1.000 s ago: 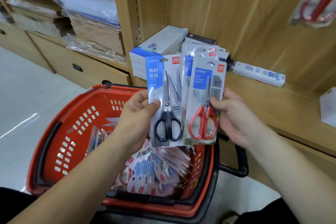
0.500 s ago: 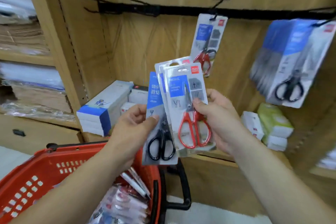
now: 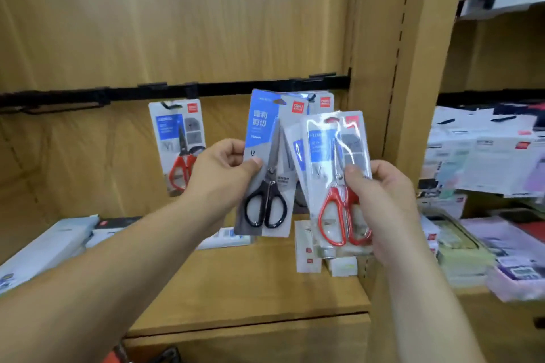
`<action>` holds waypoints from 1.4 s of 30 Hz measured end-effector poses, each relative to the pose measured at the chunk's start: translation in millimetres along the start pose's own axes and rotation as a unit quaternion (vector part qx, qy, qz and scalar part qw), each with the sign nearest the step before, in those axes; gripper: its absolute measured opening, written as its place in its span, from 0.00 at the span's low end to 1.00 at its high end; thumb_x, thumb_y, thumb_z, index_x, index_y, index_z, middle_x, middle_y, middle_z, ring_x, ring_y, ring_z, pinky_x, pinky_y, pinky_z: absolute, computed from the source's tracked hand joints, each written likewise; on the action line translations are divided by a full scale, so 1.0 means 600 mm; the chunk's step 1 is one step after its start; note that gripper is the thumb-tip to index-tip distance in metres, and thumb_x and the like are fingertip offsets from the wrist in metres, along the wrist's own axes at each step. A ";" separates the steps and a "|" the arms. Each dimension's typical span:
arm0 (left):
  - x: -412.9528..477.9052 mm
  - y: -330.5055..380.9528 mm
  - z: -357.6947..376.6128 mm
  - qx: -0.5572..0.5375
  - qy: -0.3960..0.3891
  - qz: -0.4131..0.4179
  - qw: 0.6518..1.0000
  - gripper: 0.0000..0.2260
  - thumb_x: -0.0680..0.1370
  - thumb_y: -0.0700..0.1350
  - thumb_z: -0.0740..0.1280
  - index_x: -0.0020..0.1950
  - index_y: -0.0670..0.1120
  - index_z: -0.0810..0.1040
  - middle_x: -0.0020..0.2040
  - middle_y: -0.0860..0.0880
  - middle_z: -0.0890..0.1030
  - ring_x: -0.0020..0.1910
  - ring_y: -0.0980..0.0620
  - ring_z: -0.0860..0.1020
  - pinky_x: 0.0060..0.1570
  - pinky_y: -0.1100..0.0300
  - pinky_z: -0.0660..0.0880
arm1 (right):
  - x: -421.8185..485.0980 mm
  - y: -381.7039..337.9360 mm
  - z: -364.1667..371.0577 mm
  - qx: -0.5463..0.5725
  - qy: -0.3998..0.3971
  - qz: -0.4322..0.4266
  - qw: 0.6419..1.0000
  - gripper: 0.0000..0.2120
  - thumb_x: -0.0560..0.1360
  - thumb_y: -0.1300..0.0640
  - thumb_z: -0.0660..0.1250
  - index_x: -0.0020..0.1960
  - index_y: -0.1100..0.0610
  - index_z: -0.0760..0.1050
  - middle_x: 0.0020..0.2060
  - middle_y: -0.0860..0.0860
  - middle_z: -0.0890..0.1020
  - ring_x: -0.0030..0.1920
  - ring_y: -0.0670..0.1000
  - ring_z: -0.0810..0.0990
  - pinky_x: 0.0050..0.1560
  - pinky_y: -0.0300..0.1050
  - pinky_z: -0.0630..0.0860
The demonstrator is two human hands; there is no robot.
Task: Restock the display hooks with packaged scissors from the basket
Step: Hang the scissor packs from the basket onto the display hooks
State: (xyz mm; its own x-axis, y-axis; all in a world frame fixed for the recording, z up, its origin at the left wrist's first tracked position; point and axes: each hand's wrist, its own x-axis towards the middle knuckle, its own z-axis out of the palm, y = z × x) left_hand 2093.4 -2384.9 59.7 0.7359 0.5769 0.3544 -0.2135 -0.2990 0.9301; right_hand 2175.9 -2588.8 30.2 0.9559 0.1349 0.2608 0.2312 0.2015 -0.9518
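My left hand (image 3: 224, 168) grips a pack of black-handled scissors (image 3: 267, 165) by its left edge, thumb on the front. My right hand (image 3: 380, 194) holds a pack of red-handled scissors (image 3: 336, 174), with at least one more pack behind it. Both packs are raised in front of the black hook rail (image 3: 177, 91) on the wooden back panel. One pack of red scissors (image 3: 180, 144) hangs from a hook on the left. Behind the held packs another hanging pack (image 3: 324, 102) peeks out. The basket is almost out of view.
A wooden shelf (image 3: 250, 289) below holds white and blue boxes (image 3: 44, 247) on the left and small white boxes (image 3: 308, 247) in the middle. A wooden upright (image 3: 413, 68) stands to the right, with stationery stacks (image 3: 486, 215) beyond it.
The view has swung up and to the right, away from the basket. My hands have pulled apart, separating the black-handled pack on the left from the red-handled packs on the right.
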 end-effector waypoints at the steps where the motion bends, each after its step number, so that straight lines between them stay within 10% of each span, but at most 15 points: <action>1: 0.011 0.006 0.019 -0.006 -0.007 0.004 1.000 0.03 0.81 0.37 0.72 0.53 0.44 0.82 0.46 0.46 0.88 0.42 0.52 0.86 0.40 0.62 0.82 | 0.003 0.001 -0.008 0.004 0.022 -0.013 1.000 0.03 0.82 0.55 0.71 0.50 0.54 0.80 0.38 0.49 0.88 0.38 0.50 0.87 0.39 0.46 0.80; 5: 0.037 0.020 0.074 -0.037 -0.032 -0.007 0.999 0.03 0.82 0.37 0.71 0.54 0.43 0.81 0.45 0.45 0.88 0.38 0.55 0.85 0.35 0.64 0.80 | 0.010 -0.004 -0.020 0.032 0.058 -0.049 0.997 0.02 0.82 0.58 0.71 0.51 0.55 0.80 0.34 0.44 0.87 0.33 0.41 0.85 0.30 0.34 0.76; 11: 0.044 0.009 0.112 -0.032 -0.037 -0.023 0.999 0.02 0.82 0.38 0.71 0.53 0.42 0.80 0.43 0.45 0.88 0.36 0.53 0.85 0.31 0.63 0.79 | 0.011 0.000 -0.017 0.044 0.047 -0.022 0.998 0.01 0.82 0.57 0.71 0.52 0.54 0.79 0.42 0.50 0.89 0.44 0.53 0.90 0.50 0.61 0.86; 25: 0.073 -0.021 0.118 0.036 0.011 -0.053 0.998 0.10 0.78 0.44 0.77 0.52 0.43 0.78 0.47 0.41 0.87 0.48 0.41 0.87 0.50 0.43 0.85 | 0.027 0.015 0.005 0.096 0.029 -0.026 0.995 0.01 0.84 0.58 0.69 0.55 0.54 0.79 0.45 0.47 0.89 0.45 0.49 0.89 0.53 0.60 0.86; 30: 0.016 -0.021 0.084 0.080 0.046 0.035 0.995 0.07 0.83 0.49 0.70 0.50 0.45 0.81 0.41 0.51 0.84 0.37 0.57 0.80 0.36 0.67 0.75 | 0.021 0.027 0.030 0.087 -0.001 -0.012 0.996 0.04 0.85 0.56 0.68 0.55 0.51 0.81 0.46 0.48 0.90 0.47 0.51 0.90 0.54 0.63 0.86; 34: -0.022 -0.024 0.058 -0.037 -0.088 -0.053 0.994 0.10 0.86 0.45 0.65 0.56 0.40 0.82 0.44 0.46 0.88 0.40 0.51 0.84 0.41 0.56 0.83 | 0.009 0.025 0.065 0.100 -0.033 0.004 0.994 0.03 0.85 0.56 0.68 0.56 0.52 0.81 0.47 0.50 0.90 0.48 0.53 0.90 0.54 0.64 0.86; 42: -0.036 -0.028 -0.081 -0.084 -0.031 -0.070 0.994 0.06 0.85 0.44 0.66 0.51 0.43 0.78 0.42 0.45 0.87 0.37 0.50 0.83 0.36 0.56 0.81 | -0.018 0.028 0.163 0.192 -0.048 0.041 0.979 0.03 0.82 0.56 0.71 0.53 0.55 0.83 0.48 0.56 0.89 0.51 0.62 0.89 0.55 0.72 0.83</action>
State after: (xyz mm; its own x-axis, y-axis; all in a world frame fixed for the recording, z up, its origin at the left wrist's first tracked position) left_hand 2050.1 -2355.2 41.0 0.8031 0.5539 0.2195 -0.2071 -0.0859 0.9745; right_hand 2151.8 -2491.8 26.9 0.9429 0.2518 0.2180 0.0526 0.5340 -0.8439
